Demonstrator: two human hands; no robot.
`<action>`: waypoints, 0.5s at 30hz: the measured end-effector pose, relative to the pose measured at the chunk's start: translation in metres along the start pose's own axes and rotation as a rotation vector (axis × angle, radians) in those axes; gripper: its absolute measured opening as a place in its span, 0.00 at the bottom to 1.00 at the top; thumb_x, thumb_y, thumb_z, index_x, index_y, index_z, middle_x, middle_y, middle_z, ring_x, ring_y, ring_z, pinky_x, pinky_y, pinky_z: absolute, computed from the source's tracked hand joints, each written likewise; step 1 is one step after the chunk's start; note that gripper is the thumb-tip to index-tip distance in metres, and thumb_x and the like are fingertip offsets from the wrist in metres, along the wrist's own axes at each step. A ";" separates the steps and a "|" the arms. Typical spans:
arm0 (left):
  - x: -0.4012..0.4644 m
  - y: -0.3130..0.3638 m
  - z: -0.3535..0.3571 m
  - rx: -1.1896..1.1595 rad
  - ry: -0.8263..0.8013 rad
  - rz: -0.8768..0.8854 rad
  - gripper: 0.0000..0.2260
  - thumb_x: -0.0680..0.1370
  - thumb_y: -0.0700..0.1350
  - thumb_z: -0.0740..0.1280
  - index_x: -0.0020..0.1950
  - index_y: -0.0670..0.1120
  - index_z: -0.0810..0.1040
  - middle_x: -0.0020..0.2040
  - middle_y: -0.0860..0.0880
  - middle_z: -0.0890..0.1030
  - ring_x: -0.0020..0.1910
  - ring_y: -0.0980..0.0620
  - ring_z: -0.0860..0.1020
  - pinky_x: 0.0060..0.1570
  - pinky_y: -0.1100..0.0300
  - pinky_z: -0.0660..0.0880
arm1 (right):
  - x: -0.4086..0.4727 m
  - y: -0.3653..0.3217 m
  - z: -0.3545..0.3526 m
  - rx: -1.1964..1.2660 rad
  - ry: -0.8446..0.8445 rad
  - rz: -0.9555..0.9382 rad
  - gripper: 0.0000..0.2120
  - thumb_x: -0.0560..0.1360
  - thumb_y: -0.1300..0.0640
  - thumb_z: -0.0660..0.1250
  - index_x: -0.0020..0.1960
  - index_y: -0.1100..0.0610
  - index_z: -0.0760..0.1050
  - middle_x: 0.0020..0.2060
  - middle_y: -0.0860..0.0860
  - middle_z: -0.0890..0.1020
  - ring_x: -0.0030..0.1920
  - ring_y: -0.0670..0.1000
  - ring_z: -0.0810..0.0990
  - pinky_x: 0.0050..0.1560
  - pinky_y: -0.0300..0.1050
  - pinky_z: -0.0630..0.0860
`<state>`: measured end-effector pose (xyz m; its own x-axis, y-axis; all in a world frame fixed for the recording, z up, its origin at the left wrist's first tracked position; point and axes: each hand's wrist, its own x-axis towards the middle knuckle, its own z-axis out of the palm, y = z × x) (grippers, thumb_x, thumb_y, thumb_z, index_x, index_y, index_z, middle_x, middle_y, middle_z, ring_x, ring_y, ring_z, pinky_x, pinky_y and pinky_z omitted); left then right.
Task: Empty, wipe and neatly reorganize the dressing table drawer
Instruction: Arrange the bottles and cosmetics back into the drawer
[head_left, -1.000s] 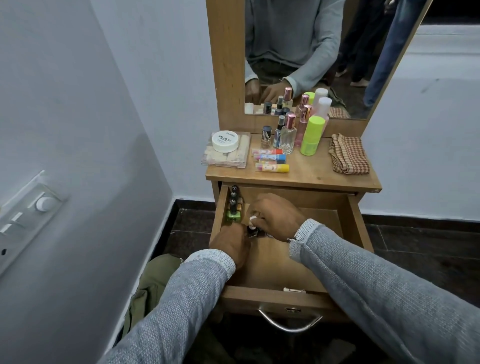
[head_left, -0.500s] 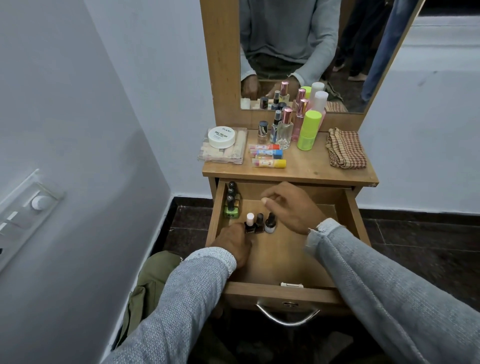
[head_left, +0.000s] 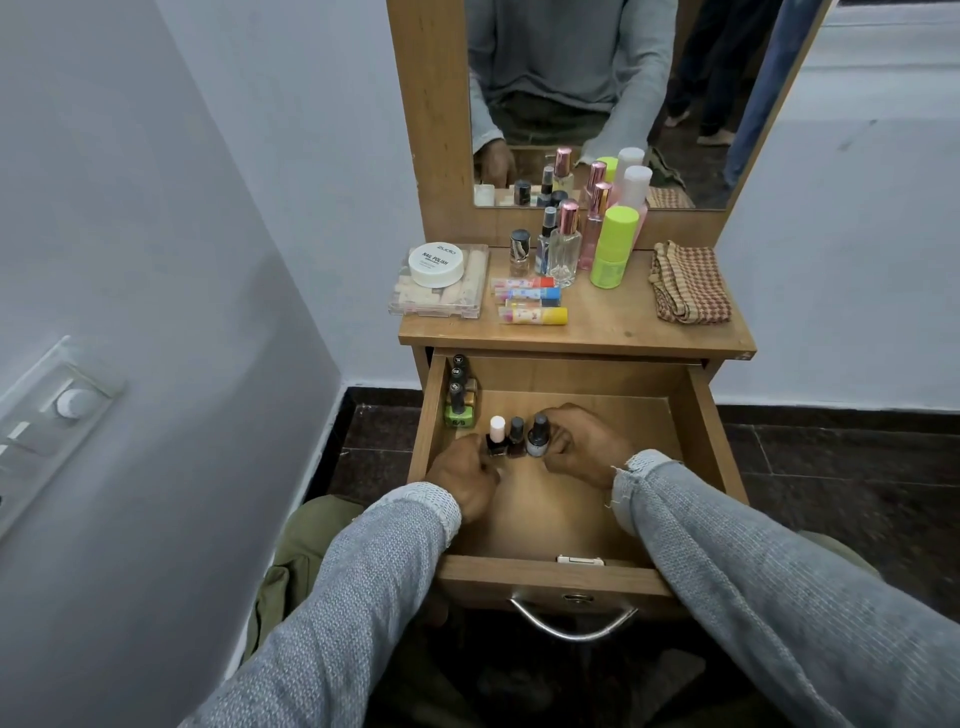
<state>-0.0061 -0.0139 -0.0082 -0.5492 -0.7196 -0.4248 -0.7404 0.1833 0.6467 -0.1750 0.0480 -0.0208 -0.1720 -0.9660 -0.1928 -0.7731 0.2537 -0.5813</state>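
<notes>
Drawer (head_left: 691, 457) open; both hands' curled fingers grip upright nail polish bottles (head_left: 517, 436) inside.

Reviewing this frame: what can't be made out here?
- Head view: the left hand's fingers curl out of sight, so its grip on the white-capped bottle is unclear.
- The right hand partly hides the grey bottle.
- The back bottles overlap; their count is uncertain.
- Bottle labels are too small to read.
</notes>
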 end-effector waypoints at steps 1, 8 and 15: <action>0.001 0.001 0.000 0.000 0.000 0.009 0.14 0.79 0.40 0.63 0.65 0.44 0.73 0.60 0.47 0.78 0.59 0.48 0.76 0.64 0.54 0.71 | 0.001 -0.001 0.001 -0.018 -0.015 0.002 0.12 0.72 0.63 0.68 0.55 0.62 0.78 0.51 0.57 0.80 0.51 0.58 0.79 0.55 0.56 0.76; 0.004 0.004 0.001 -0.015 0.013 0.006 0.17 0.80 0.39 0.62 0.69 0.44 0.70 0.63 0.47 0.77 0.63 0.47 0.74 0.67 0.54 0.68 | 0.002 -0.005 0.010 0.056 -0.018 0.057 0.08 0.68 0.62 0.73 0.47 0.58 0.79 0.43 0.54 0.82 0.45 0.57 0.81 0.49 0.54 0.79; 0.002 0.002 0.001 -0.057 0.017 0.020 0.20 0.79 0.38 0.62 0.71 0.45 0.68 0.67 0.46 0.75 0.66 0.46 0.72 0.70 0.53 0.66 | 0.003 -0.012 0.020 0.096 0.001 0.078 0.08 0.68 0.59 0.75 0.45 0.57 0.78 0.42 0.55 0.83 0.45 0.57 0.81 0.50 0.54 0.78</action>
<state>-0.0092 -0.0144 -0.0084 -0.5562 -0.7279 -0.4011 -0.7059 0.1591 0.6902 -0.1543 0.0433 -0.0302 -0.2297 -0.9433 -0.2395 -0.6955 0.3312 -0.6376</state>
